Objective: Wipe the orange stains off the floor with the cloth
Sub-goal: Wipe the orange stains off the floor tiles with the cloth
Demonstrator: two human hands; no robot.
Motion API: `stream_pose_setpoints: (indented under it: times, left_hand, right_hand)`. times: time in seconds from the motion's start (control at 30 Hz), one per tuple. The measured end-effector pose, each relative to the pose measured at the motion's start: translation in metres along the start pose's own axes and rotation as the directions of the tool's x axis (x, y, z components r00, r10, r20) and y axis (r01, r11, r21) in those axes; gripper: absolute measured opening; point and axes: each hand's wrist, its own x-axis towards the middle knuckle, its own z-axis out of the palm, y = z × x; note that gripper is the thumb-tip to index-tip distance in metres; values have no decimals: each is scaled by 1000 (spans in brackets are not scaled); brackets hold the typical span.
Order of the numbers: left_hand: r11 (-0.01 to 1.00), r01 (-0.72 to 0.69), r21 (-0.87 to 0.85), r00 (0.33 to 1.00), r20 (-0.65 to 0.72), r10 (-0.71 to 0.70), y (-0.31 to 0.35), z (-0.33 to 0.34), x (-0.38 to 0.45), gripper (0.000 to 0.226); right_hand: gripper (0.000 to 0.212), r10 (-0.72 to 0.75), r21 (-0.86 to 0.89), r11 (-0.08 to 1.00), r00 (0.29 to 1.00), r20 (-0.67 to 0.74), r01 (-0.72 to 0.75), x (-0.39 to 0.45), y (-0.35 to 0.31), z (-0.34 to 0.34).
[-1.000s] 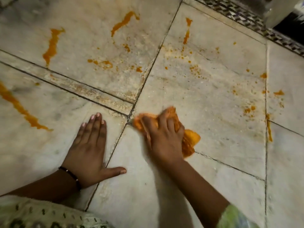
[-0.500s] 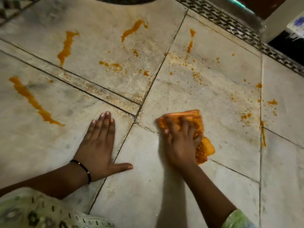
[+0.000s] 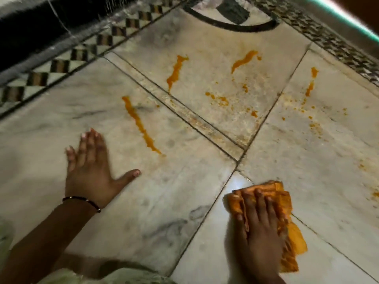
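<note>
Left hand (image 3: 90, 171) shifted; crumpled cloth (image 3: 283, 220)

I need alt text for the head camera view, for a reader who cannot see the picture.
A person's right hand presses an orange cloth flat on a pale marble floor, while the left hand rests flat on the floor beside it. Several orange stains remain farther away, among them a long streak near the left hand. A checkered border runs along the far edge.

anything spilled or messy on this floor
Yes: orange streaks and splatters lie unwiped on the marble floor, beyond the orange-soaked cloth under the right hand.
</note>
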Motion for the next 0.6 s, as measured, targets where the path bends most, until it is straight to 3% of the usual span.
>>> stream_pose_setpoints:
  times: [0.1, 0.2, 0.27, 0.3, 0.33, 0.37, 0.43, 0.47, 0.5, 0.57, 0.6]
  left_hand:
    - [999, -40, 31, 999, -9, 40, 0, 5, 4, 123]
    - [998, -58, -13, 998, -40, 58, -3, 4, 3, 115]
    - [995, -63, -80, 996, -63, 58, -5, 2, 4, 101]
    - [992, -64, -111, 996, -64, 57, -6, 1, 5, 94]
    - [990, -61, -127, 996, -68, 53, -6, 1, 4, 89]
    - [990, -59, -128, 996, -73, 50, -7, 1, 4, 86]
    - [990, -59, -124, 995, -88, 49, -7, 1, 3, 85]
    - [990, -62, -124, 995, -82, 52, -6, 1, 3, 86]
    - [990, -58, -126, 996, -73, 49, -7, 0, 2, 88]
    - [990, -56, -126, 998, -39, 51, -6, -1, 2, 91]
    - [990, -62, -126, 998, -32, 58, -8, -2, 0, 93]
  right_hand:
    - [55, -254, 0, 967, 967, 12, 254, -9, -54, 7]
    - [57, -502, 33, 864, 857, 117, 502, -4, -112, 12]
    - [55, -597, 83, 802, 792, 128, 591, 16, -141, 15]
    - [53, -613, 198, 784, 784, 95, 589, 29, -152, 14]
    - [49, -598, 402, 747, 799, 56, 530, 41, -160, 6]
    - [46, -538, 647, 661, 841, 54, 381, 54, -168, -8]
    - [42, -391, 941, 336, 904, 173, -34, 78, -174, -49]
    - [41, -374, 956, 154, 881, 290, -249, 92, -171, -68]
    - [38, -408, 886, 23, 804, 432, -464, 104, -165, -84]
    - [38, -432, 713, -58, 662, 613, -699, 126, -139, -105]
    - [36, -373, 700, -67, 668, 643, -711, 133, -122, -109]
